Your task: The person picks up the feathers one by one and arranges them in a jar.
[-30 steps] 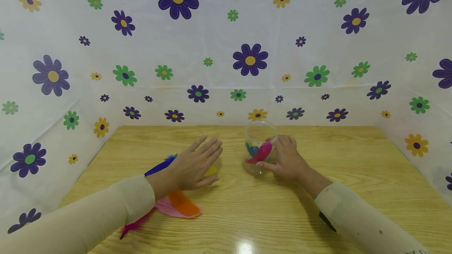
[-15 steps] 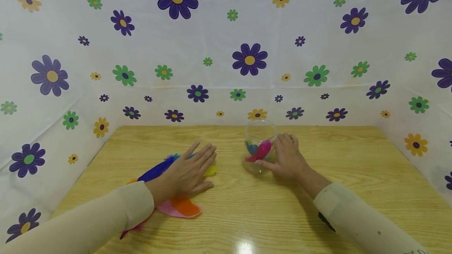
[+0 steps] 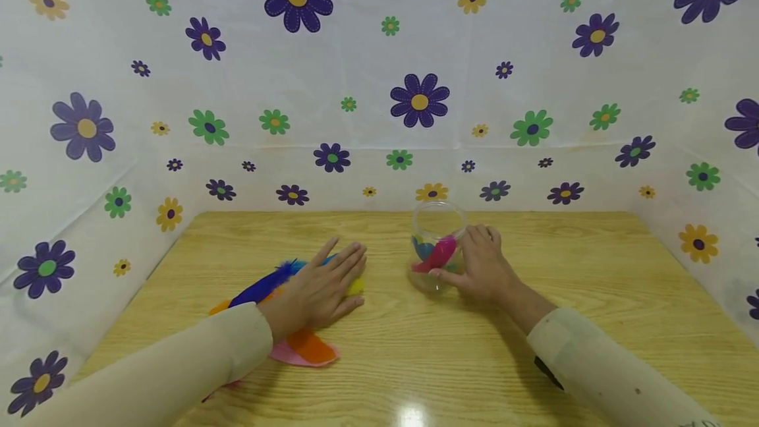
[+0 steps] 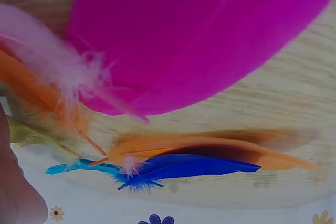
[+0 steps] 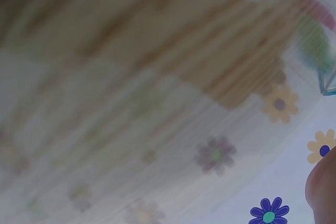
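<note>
The two hands are working apart from each other above a wooden table point(image 3: 415, 354). The left hand point(image 3: 322, 288) is lying palm down over a group of loose feathers, and its fingers are stretching straight; how firmly it is touching them, I cannot tell. From under this hand a dark blue feather point(image 3: 261, 287), a light blue feather point(image 3: 296, 267), a yellow feather point(image 3: 356, 287), an orange feather point(image 3: 315, 346) and a pale pink feather point(image 3: 290, 354) are showing. In the left wrist view, a large magenta feather point(image 4: 184, 40) is filling the upper part, and a second orange feather point(image 4: 236, 148) is lying beside the dark blue one. The right hand point(image 3: 483, 262) is gripping a clear jar point(image 3: 429, 281) at its side, with the thumb in front. The jar is standing upright on the table, well apart from the left hand, and it is holding a bright pink feather point(image 3: 440, 254) and a blue piece point(image 3: 422, 251). Behind, a flowered cloth point(image 3: 356, 71) is hanging.
</note>
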Available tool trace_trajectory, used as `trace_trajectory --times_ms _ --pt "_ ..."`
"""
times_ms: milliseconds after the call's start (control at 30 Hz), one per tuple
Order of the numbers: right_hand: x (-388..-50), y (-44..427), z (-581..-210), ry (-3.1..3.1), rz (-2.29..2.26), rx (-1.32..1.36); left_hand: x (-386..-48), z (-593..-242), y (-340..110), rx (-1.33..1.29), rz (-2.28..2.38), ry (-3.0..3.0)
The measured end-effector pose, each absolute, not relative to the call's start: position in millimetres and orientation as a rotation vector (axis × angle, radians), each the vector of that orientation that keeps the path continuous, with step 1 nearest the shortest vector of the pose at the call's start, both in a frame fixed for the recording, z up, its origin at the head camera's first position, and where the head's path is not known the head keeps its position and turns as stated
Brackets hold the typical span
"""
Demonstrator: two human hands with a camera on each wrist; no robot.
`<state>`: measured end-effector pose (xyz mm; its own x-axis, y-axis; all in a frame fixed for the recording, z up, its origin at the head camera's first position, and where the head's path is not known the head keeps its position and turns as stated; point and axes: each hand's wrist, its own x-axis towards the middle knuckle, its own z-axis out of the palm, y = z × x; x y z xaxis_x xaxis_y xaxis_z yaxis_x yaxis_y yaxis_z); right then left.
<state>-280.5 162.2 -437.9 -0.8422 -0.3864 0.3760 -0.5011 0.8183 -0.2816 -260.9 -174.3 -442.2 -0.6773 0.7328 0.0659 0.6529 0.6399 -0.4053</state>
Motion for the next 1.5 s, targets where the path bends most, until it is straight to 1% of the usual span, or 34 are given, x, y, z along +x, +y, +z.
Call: trace_trajectory --times_ms 467,767,900,1033,1267,1500 --pt "-281.3 163.7 -439.2 -2.705 0.593 0.701 -264.4 -444.2 -170.5 -1.143 0.481 -2.817" --pt "-282.2 164.8 -439.3 -2.701 0.603 0.720 -262.3 -432.8 -165.4 -1.210 0.689 -2.677" --pt "-282.7 165.8 -438.3 -2.714 0.604 0.717 -263.3 -431.9 -164.9 -1.231 0.696 -2.635" --pt "-283.6 166.4 -438.3 -2.713 0.601 0.721 -263.8 -429.9 -163.3 -1.235 0.601 -2.671" --pt "-282.8 165.4 -436.5 -2.714 0.604 0.725 -265.2 -419.5 -156.7 -1.195 0.254 -2.858" --pt "-282.4 165.2 -436.1 -2.733 0.601 0.718 -266.2 -414.0 -153.2 -1.157 -0.015 -2.875"
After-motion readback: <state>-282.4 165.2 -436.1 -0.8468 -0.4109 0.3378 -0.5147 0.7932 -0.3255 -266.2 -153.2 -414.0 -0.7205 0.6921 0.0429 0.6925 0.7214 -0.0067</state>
